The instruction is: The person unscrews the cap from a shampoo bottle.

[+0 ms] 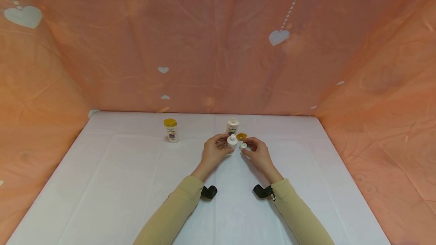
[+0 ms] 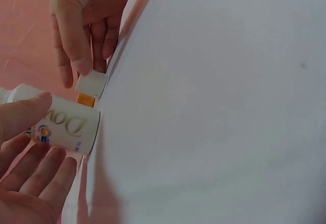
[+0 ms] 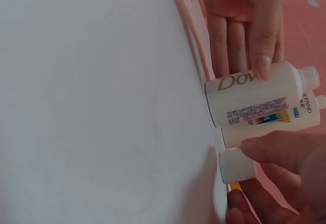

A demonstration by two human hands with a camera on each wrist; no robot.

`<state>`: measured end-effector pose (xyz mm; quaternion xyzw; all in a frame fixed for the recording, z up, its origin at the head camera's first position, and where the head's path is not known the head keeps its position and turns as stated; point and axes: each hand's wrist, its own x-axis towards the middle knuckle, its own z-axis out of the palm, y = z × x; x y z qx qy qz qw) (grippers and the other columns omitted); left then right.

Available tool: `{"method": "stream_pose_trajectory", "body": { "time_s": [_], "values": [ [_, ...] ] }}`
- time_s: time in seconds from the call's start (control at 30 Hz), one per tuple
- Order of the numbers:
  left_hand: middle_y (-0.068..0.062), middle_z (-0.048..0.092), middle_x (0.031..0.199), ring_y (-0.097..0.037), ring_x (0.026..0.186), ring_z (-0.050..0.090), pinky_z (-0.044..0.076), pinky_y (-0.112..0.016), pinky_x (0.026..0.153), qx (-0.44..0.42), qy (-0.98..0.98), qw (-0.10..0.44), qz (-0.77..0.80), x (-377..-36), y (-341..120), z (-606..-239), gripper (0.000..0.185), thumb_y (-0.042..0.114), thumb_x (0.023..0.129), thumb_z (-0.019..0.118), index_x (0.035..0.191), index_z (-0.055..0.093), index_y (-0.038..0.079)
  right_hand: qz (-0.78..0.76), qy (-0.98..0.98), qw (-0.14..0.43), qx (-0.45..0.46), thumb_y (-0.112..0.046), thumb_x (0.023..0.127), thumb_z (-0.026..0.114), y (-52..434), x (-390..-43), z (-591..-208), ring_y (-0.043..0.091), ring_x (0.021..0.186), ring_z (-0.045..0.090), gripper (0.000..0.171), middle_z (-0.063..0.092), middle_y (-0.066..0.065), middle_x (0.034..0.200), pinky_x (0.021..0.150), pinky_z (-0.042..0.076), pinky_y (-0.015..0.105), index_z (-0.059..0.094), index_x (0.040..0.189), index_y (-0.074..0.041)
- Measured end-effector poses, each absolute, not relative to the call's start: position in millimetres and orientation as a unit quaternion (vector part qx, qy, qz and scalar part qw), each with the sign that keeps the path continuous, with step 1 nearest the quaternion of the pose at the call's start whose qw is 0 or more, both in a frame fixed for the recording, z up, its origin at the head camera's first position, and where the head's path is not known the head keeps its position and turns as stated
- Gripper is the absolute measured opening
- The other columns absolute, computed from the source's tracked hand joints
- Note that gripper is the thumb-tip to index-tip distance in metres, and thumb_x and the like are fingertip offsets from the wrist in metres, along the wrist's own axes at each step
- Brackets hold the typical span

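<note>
While a yellow-capped bottle (image 1: 171, 130) stands apart at the left, the left hand (image 1: 214, 151) grips a small white bottle (image 1: 232, 142) upright at mid-table. Just right, the right hand (image 1: 257, 152) pinches its white cap (image 1: 243, 146) beside a yellow lid (image 1: 241, 136)

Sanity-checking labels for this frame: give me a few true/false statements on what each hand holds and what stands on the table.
1. The left hand holds a small white plastic Dove bottle with no cap on its neck. True.
2. The right hand is empty. False: it pinches a small white round cap.
3. A white bottle with a yellow cap stands alone, left of the hands. True.
4. The white-clothed table holds only one bottle. False: a second uncapped white bottle stands behind the held one, besides the yellow-capped one.
5. A yellow cap lies near the right hand. True.
</note>
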<state>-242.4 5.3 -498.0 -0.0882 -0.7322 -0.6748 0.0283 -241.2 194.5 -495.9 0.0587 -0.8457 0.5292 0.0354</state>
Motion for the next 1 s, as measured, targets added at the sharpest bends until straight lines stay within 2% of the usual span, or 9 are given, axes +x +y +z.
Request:
{"method": "stream_pose_trajectory", "body": {
  "time_s": [0.07,0.3,0.37,0.6,0.87,1.0],
  "values": [
    [-0.014,0.063,0.119,-0.028,0.108,0.062,0.052,-0.029,0.088,-0.093,-0.733,0.030,-0.674,-240,3,-496,0.048,-0.006,0.072,0.080,0.117,0.064,0.002,0.533,-0.843,0.032,0.069,0.003,0.079,0.074,196,-240,-495,0.030,0.102,0.060,0.036,0.065,0.017,0.109,0.090,0.048,0.042,0.063,0.114,0.003],
    [-0.028,0.058,0.121,-0.043,0.110,0.057,0.047,-0.049,0.094,-0.097,-0.709,-0.008,-0.699,-227,-14,-481,0.048,-0.010,0.075,0.076,0.119,0.058,-0.011,0.562,-0.822,-0.012,0.091,0.011,0.081,0.068,195,-222,-461,0.044,0.115,0.051,0.046,0.055,0.032,0.121,0.102,0.040,0.049,0.052,0.123,0.016],
    [-0.026,0.058,0.122,-0.040,0.111,0.058,0.048,-0.046,0.094,-0.089,-0.714,-0.013,-0.695,-228,-19,-487,0.049,-0.009,0.074,0.077,0.120,0.059,-0.009,0.561,-0.823,-0.018,0.091,0.010,0.081,0.068,198,-223,-461,0.045,0.118,0.049,0.048,0.053,0.033,0.124,0.103,0.038,0.050,0.050,0.125,0.016],
    [-0.023,0.058,0.124,-0.037,0.114,0.056,0.049,-0.039,0.094,-0.075,-0.710,-0.027,-0.699,-220,-34,-484,0.051,-0.009,0.075,0.076,0.122,0.058,-0.008,0.557,-0.827,-0.025,0.078,0.002,0.082,0.071,213,-226,-469,0.037,0.124,0.046,0.053,0.053,0.022,0.131,0.107,0.035,0.048,0.051,0.130,0.005],
    [-0.026,0.056,0.126,-0.037,0.116,0.055,0.051,-0.033,0.091,-0.083,-0.694,-0.036,-0.715,-209,-48,-476,0.054,-0.009,0.075,0.076,0.125,0.057,-0.006,0.577,-0.809,-0.019,0.113,0.004,0.083,0.071,213,-218,-451,0.041,0.124,0.045,0.051,0.049,0.027,0.133,0.106,0.034,0.052,0.051,0.130,0.004],
    [-0.027,0.056,0.126,-0.037,0.116,0.055,0.051,-0.033,0.091,-0.086,-0.688,-0.035,-0.720,-204,-56,-472,0.054,-0.009,0.075,0.076,0.126,0.058,-0.002,0.586,-0.801,-0.019,0.122,0.003,0.083,0.071,210,-216,-442,0.040,0.125,0.044,0.053,0.049,0.025,0.134,0.106,0.034,0.051,0.051,0.132,0.002]
  ]
}}
